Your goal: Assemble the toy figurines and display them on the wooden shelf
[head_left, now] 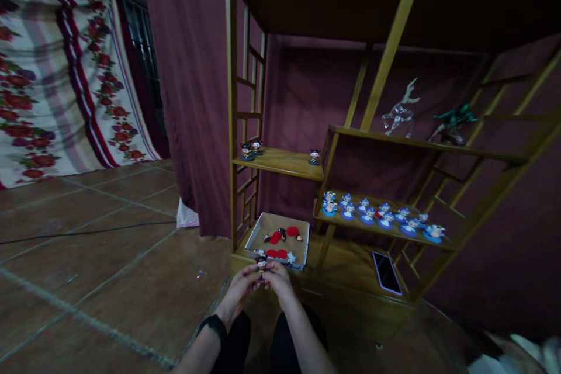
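Between my two hands is a small black-haired figurine [262, 265], held upright in front of the cardboard box. My left hand [245, 284] grips it from the left, and my right hand [277, 278] closes on it from the right. The open box [255, 236] rests on the shelf's bottom board, with several red round pieces [292, 231] and small figurines lying inside. Two similar figurines [246, 152] stand at the left end of the small upper shelf, and another figurine [314, 156] stands at its right end.
A wooden display shelf [287, 165] fills the middle and right. Several blue-and-white figurines [367, 216] line its lower right board. Above them stand a clear deer ornament [400, 117] and a dark green ornament [454, 123]. A phone [386, 273] lies at the bottom right; a cable [87, 234] crosses the floor.
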`<state>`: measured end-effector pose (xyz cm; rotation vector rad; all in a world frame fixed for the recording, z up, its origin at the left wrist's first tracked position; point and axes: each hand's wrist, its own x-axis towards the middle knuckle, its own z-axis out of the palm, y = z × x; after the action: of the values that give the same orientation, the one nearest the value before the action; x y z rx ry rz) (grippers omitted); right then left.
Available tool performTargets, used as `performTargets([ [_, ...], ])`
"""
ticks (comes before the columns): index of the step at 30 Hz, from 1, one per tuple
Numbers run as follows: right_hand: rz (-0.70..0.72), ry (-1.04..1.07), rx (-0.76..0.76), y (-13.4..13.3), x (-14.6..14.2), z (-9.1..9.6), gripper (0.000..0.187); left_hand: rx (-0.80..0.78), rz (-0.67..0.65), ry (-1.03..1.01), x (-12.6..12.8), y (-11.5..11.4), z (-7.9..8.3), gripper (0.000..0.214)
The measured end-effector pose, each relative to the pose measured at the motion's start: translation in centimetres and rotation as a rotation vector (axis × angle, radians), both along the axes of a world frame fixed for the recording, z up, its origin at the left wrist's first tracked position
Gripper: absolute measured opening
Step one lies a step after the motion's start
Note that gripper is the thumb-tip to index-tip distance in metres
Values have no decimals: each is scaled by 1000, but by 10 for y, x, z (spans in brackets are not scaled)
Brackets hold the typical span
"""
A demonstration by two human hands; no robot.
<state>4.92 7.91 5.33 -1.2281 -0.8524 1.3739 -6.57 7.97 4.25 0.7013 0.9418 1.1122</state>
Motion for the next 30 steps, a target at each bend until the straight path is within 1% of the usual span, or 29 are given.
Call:
performTargets([
  [3, -11, -55, 5, 3, -2, -5, 23, 11, 20, 14, 0, 1, -2, 30],
  [6, 0, -83, 2, 5, -3, -10, 23, 32, -23, 18, -2, 2, -3, 33],
  [11, -17, -132, -19, 6, -4, -18, 24, 40, -55, 88, -1, -1, 2, 37],
  [14, 9, -127, -24, 5, -3, -20, 24, 54, -59, 128, 1, -4, 3, 39],
  [18, 11, -107, -14, 0, 1, -17, 22, 89, -81, 123, 4, -6, 2, 39],
  [22, 0, -99, -6, -7, 4, -11, 21, 100, -93, 103, 5, -9, 3, 34],
  [27, 16, -78, -13, -10, 4, -9, 21, 117, -61, 76, 6, -16, 6, 34],
  [30, 17, -63, 14, -9, 3, -9, 20, 124, -35, 71, 6, -19, 6, 34],
])
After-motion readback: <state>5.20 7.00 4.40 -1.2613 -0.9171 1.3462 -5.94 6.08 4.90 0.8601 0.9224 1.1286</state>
